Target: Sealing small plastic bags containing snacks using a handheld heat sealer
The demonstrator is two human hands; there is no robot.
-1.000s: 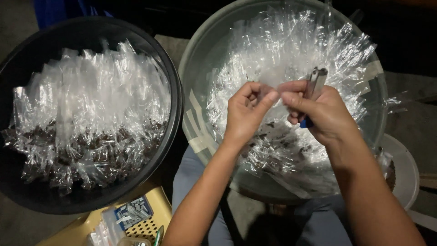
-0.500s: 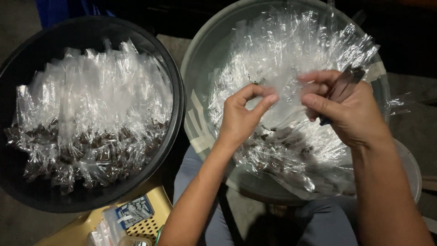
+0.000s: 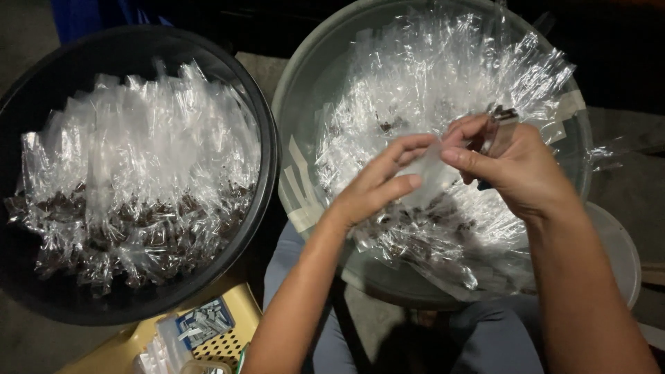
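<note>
Since half a second ago, closing in again: left hand (image 3: 377, 187) stretching its fingers rightward toward the right hand (image 3: 516, 173), stapler (image 3: 500, 128) swinging back upright from its tilt.

Far left of both hands, sitting untouched: black basin (image 3: 267, 138) packed with filled bags (image 3: 138, 180), dark contents bunched low in each. Below the left forearm, lying on a yellow stool (image 3: 242, 315): small box of staples (image 3: 202, 322).

Left hand half open, fingers extended, thumb and forefinger tips meeting the thin edge of a clear bag (image 3: 426, 173) held between the two hands, above the grey basin (image 3: 294, 118) and its loose heap of bags (image 3: 450, 76).

Right hand curling closed, thumb and forefinger pinching the same bag's far edge, remaining fingers wrapping the stapler against the palm.

Judging the bag: nearly weightless at the top, a little weight pulling at the bottom; film limp, slick, crinkly, prone to clinging and sliding between fingertips. Probably best pinching at the empty upper edge, both sides, keeping it taut and flat. Tearing unlikely under a light pull, though puncturing easily.

To the right, under the right forearm, partly hiding: white bowl (image 3: 620, 256).
</note>
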